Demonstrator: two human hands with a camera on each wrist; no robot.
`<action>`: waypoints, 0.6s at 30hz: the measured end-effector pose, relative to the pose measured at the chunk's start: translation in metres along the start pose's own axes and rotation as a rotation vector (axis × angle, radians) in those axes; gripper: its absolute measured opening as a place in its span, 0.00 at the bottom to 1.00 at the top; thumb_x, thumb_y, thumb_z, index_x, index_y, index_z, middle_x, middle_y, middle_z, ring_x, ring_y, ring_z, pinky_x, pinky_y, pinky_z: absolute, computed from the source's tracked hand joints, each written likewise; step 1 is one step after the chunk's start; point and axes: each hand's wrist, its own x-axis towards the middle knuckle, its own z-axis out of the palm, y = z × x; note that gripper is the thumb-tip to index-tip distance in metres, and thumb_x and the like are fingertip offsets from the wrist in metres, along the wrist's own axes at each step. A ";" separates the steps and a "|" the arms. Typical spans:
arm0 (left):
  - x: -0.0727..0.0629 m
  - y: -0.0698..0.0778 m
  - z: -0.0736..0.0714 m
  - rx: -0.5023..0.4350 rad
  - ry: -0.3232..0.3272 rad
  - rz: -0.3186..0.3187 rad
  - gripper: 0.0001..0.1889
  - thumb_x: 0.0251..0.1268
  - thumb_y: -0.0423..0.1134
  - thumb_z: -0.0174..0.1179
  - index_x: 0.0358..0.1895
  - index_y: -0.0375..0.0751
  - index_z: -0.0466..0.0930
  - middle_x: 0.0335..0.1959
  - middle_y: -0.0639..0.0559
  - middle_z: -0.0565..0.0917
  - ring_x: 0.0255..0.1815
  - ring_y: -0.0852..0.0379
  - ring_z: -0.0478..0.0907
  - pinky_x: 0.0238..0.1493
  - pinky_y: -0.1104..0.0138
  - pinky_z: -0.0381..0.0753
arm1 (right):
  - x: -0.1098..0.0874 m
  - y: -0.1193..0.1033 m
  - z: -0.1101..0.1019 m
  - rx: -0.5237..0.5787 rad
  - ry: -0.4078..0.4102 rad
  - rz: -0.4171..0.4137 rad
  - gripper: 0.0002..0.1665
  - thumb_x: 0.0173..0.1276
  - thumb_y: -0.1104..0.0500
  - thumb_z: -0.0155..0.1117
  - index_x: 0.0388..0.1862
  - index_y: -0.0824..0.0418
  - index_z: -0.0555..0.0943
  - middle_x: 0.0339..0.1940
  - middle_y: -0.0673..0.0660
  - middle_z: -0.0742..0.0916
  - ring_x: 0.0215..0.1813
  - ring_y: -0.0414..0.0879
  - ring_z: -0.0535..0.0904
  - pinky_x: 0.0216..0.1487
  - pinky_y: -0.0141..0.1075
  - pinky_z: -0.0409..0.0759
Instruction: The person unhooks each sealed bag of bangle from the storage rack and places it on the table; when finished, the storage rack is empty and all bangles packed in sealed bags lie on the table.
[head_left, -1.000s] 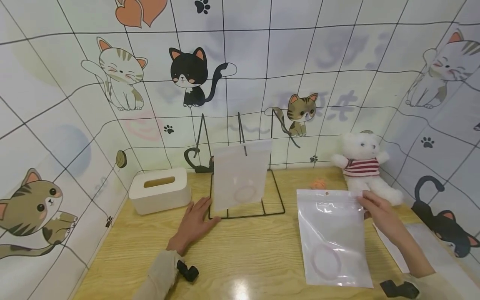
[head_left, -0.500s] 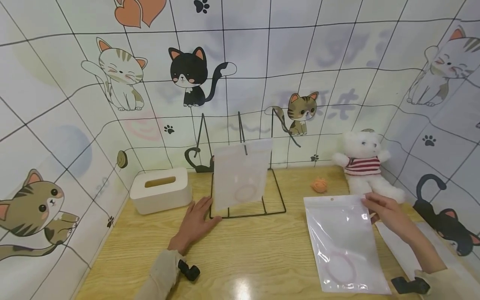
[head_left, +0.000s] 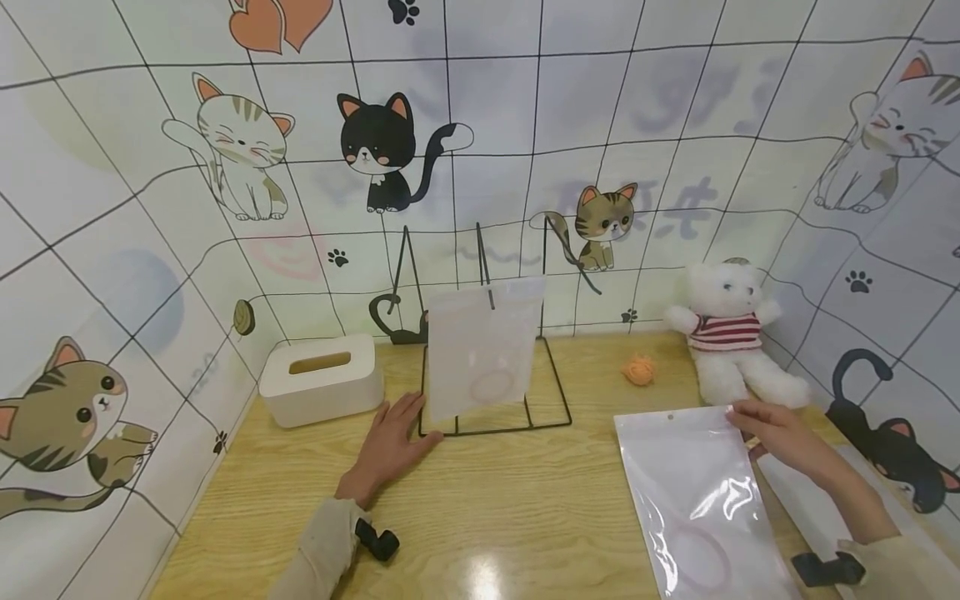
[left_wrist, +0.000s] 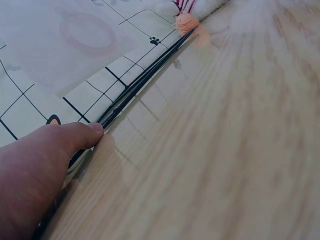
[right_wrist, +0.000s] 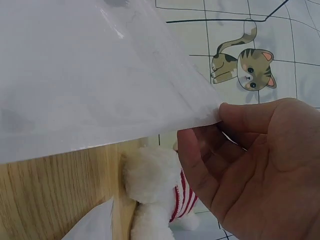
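Note:
At the right, my right hand (head_left: 783, 442) pinches the top corner of a white, glossy zip bag (head_left: 697, 483) between thumb and fingers. A pale pink ring shows faintly inside it. The right wrist view has the bag (right_wrist: 90, 80) hanging from the fingertips. My left hand (head_left: 390, 450) lies on the table with its fingers spread, touching the front left corner of a black wire display rack (head_left: 555, 375). In the left wrist view the thumb (left_wrist: 75, 135) rests at the rack's base bar. A similar bag (head_left: 480, 350) hangs on the rack's middle hook.
A white tissue box (head_left: 322, 392) stands left of the rack. At the back right sit an orange yarn ball (head_left: 639, 370) and a white teddy bear (head_left: 727, 325) in a striped shirt. White sheets (head_left: 832, 492) lie under my right forearm. Cat-print walls bound the wooden table (head_left: 487, 500).
My right hand has moved a little to the right and nearer, carrying the bag, whose lower end now runs out of the head view. The yarn ball is uncovered. My left hand stays put.

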 end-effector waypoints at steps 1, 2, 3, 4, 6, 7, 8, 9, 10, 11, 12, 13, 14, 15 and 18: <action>0.000 0.000 0.000 0.000 -0.001 -0.001 0.44 0.66 0.66 0.57 0.77 0.43 0.61 0.78 0.45 0.62 0.80 0.45 0.56 0.81 0.45 0.43 | 0.000 0.002 0.000 -0.003 -0.002 0.003 0.20 0.81 0.60 0.46 0.51 0.79 0.74 0.37 0.58 0.83 0.33 0.35 0.77 0.31 0.36 0.85; 0.000 0.000 0.000 0.002 -0.001 -0.001 0.44 0.66 0.66 0.57 0.77 0.43 0.61 0.78 0.45 0.62 0.80 0.45 0.56 0.81 0.45 0.43 | 0.001 0.004 0.000 -0.005 -0.006 0.007 0.20 0.81 0.60 0.46 0.50 0.79 0.74 0.36 0.58 0.84 0.32 0.35 0.77 0.31 0.36 0.85; 0.000 0.000 0.000 0.003 0.000 0.000 0.44 0.66 0.66 0.57 0.77 0.43 0.60 0.78 0.45 0.62 0.80 0.46 0.56 0.81 0.45 0.43 | 0.001 0.005 0.000 -0.012 -0.013 0.014 0.20 0.81 0.60 0.46 0.50 0.79 0.74 0.36 0.58 0.84 0.32 0.36 0.77 0.31 0.36 0.85; 0.000 0.000 0.000 0.004 0.000 0.000 0.44 0.66 0.66 0.56 0.77 0.43 0.61 0.78 0.45 0.62 0.80 0.46 0.56 0.81 0.45 0.43 | 0.002 0.007 0.000 -0.023 -0.020 0.024 0.20 0.82 0.59 0.46 0.50 0.79 0.74 0.36 0.57 0.84 0.32 0.36 0.77 0.31 0.36 0.85; 0.000 0.000 0.000 0.002 -0.003 -0.001 0.44 0.67 0.67 0.56 0.77 0.43 0.60 0.79 0.45 0.62 0.80 0.46 0.56 0.81 0.46 0.43 | 0.002 0.011 0.000 -0.044 -0.037 0.035 0.19 0.82 0.59 0.46 0.48 0.77 0.75 0.34 0.57 0.83 0.32 0.37 0.76 0.32 0.36 0.84; 0.000 0.000 0.000 0.000 -0.008 -0.004 0.44 0.67 0.67 0.56 0.78 0.44 0.60 0.79 0.46 0.62 0.81 0.47 0.56 0.81 0.46 0.42 | 0.003 0.013 0.000 -0.062 -0.044 0.039 0.19 0.82 0.59 0.46 0.47 0.76 0.75 0.33 0.56 0.82 0.32 0.37 0.75 0.32 0.36 0.84; 0.000 0.001 0.000 -0.001 -0.011 -0.004 0.44 0.67 0.67 0.55 0.78 0.44 0.60 0.79 0.46 0.62 0.81 0.47 0.55 0.81 0.47 0.42 | 0.002 0.016 0.001 -0.075 -0.048 0.037 0.18 0.82 0.58 0.47 0.47 0.75 0.75 0.32 0.56 0.81 0.31 0.37 0.75 0.31 0.36 0.84; 0.000 0.002 -0.001 -0.003 -0.012 -0.003 0.44 0.67 0.67 0.56 0.78 0.44 0.60 0.79 0.46 0.62 0.81 0.48 0.55 0.81 0.47 0.42 | 0.002 0.018 0.002 -0.092 -0.054 0.030 0.18 0.81 0.59 0.47 0.45 0.74 0.76 0.31 0.55 0.80 0.30 0.37 0.74 0.30 0.35 0.83; 0.000 0.002 -0.001 -0.003 -0.010 0.001 0.44 0.67 0.66 0.56 0.77 0.43 0.60 0.78 0.46 0.62 0.81 0.48 0.56 0.81 0.46 0.42 | 0.001 0.021 0.003 -0.104 -0.059 0.020 0.16 0.81 0.59 0.48 0.43 0.72 0.76 0.29 0.55 0.79 0.29 0.38 0.73 0.30 0.35 0.82; 0.000 0.002 -0.001 -0.002 -0.011 0.001 0.44 0.67 0.66 0.56 0.77 0.43 0.60 0.78 0.46 0.62 0.81 0.48 0.56 0.81 0.46 0.43 | 0.001 0.023 0.004 -0.115 -0.062 0.011 0.15 0.81 0.60 0.48 0.40 0.71 0.76 0.28 0.54 0.77 0.29 0.39 0.72 0.29 0.34 0.81; -0.001 0.003 -0.002 0.000 -0.009 0.003 0.43 0.66 0.66 0.56 0.77 0.43 0.61 0.78 0.45 0.63 0.80 0.48 0.56 0.81 0.46 0.43 | 0.000 0.025 0.005 -0.123 -0.060 0.003 0.15 0.81 0.60 0.49 0.39 0.70 0.76 0.27 0.54 0.76 0.28 0.39 0.72 0.28 0.34 0.80; -0.001 0.003 -0.002 0.002 -0.004 0.006 0.43 0.66 0.66 0.56 0.77 0.43 0.61 0.78 0.45 0.63 0.80 0.48 0.56 0.81 0.46 0.43 | 0.000 0.026 0.006 -0.132 -0.062 0.003 0.14 0.81 0.60 0.49 0.38 0.69 0.75 0.26 0.54 0.75 0.27 0.39 0.71 0.27 0.34 0.79; -0.001 0.003 -0.001 0.004 0.002 0.010 0.43 0.66 0.66 0.57 0.77 0.42 0.61 0.78 0.45 0.63 0.80 0.47 0.57 0.81 0.46 0.44 | -0.001 0.027 0.006 -0.138 -0.064 -0.001 0.14 0.81 0.60 0.49 0.37 0.68 0.75 0.26 0.54 0.75 0.27 0.40 0.71 0.27 0.34 0.79; 0.000 0.003 -0.001 0.007 0.008 0.013 0.43 0.66 0.66 0.57 0.77 0.42 0.62 0.78 0.45 0.64 0.80 0.47 0.58 0.81 0.45 0.45 | -0.001 0.028 0.006 -0.148 -0.068 0.001 0.15 0.81 0.59 0.49 0.36 0.68 0.75 0.26 0.54 0.75 0.27 0.40 0.71 0.27 0.34 0.79; 0.000 0.002 0.000 0.014 0.014 0.011 0.43 0.67 0.66 0.57 0.77 0.43 0.62 0.78 0.45 0.64 0.80 0.47 0.58 0.81 0.45 0.45 | 0.000 0.032 0.005 -0.165 -0.072 0.000 0.14 0.81 0.59 0.50 0.38 0.68 0.76 0.26 0.55 0.76 0.28 0.41 0.72 0.28 0.34 0.80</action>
